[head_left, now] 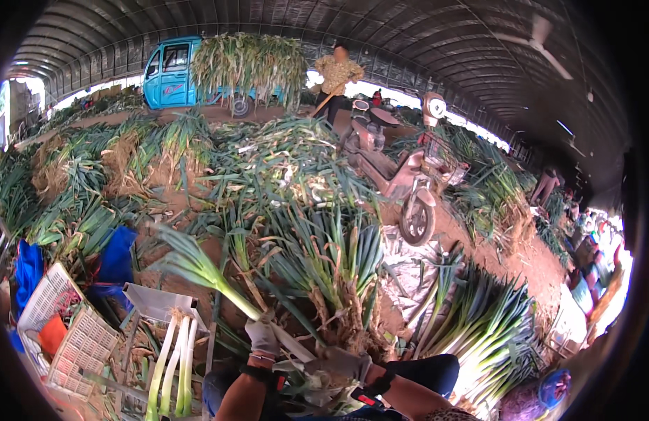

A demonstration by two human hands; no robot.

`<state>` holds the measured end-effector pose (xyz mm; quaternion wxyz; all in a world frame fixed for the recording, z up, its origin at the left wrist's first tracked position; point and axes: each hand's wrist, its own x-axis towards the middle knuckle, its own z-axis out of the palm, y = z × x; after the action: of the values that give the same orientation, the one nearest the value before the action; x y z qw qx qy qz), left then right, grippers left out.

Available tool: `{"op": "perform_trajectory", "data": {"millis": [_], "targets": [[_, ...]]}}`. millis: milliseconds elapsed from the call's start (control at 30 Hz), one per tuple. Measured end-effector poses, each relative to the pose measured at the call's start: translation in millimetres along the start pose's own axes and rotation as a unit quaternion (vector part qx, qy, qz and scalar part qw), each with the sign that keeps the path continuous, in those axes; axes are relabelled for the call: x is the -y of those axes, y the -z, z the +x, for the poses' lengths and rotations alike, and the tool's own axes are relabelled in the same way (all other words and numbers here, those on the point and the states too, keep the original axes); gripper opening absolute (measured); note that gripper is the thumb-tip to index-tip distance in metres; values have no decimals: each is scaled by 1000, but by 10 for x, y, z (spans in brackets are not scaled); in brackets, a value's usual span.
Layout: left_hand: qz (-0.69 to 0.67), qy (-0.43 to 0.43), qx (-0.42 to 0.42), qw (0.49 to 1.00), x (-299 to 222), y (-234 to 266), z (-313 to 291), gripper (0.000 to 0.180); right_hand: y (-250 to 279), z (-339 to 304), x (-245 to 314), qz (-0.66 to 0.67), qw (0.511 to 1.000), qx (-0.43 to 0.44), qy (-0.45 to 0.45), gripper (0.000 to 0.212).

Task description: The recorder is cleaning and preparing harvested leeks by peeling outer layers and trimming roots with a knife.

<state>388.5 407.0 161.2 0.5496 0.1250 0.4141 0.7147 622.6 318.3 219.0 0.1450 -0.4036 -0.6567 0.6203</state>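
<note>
My left hand (263,337), in a pale glove, is closed round the stalk of a long green onion (230,291). Its leaves fan out to the upper left, and the pale lower end slants down toward my right hand (340,363). That gloved hand is closed at the lower end, its fingers partly blurred. To the left, several trimmed green onions (173,368) with white stems rest on a metal stand (163,303), roots at the top. Right of my knees lies a fanned pile of green onions (482,326) with white stems turned toward me.
Untrimmed onion bundles (324,259) stand right ahead. A white plastic basket (86,344) is tilted at left near blue cloth (115,263). A scooter (401,172) stands beyond; farther back are a loaded blue truck (173,74) and a person (336,74). A purple net bundle (538,396) lies lower right.
</note>
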Motion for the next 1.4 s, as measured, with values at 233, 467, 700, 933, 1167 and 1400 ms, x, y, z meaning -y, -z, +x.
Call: {"op": "perform_trajectory", "data": {"millis": [233,467,700,933,1167,1400], "targets": [[-181,62,166,967,-983,25,199,41,-508,-247,-230,-37,988,-58,135,56],[-147,63,205,966,-1068,-274,-111,41,-94,37,-131,-163,984,-14,65,42],[-53,-2,244,968,-823,-30,-153,34,-171,1125,864,-158,943,-270,111,56],[-88,55,189,976,-819,84,-120,32,-354,1395,1019,-66,950,-278,128,67],[-93,20,133,987,-925,61,-64,33,-451,1491,807,-69,952,-272,122,62],[-33,-19,77,996,-630,-6,19,30,-352,1757,249,75,957,-251,122,50]]}}
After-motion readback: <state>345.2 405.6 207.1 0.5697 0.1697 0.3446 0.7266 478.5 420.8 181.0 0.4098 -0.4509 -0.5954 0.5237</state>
